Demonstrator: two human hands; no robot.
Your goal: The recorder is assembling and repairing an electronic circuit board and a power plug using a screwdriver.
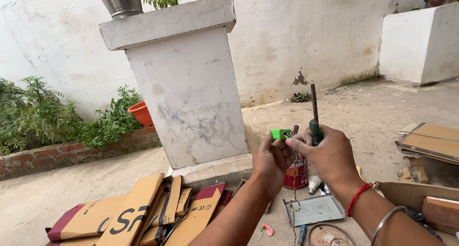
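Raised mid-scene, left hand pinches small green connector with thin limp wires; right hand fisted on screwdriver; connector likely light, brittle, grip by body.

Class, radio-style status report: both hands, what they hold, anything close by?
Left hand pinching green part with wires. Right hand gripping screwdriver, shaft up. Red can, bulb and metal plate below.
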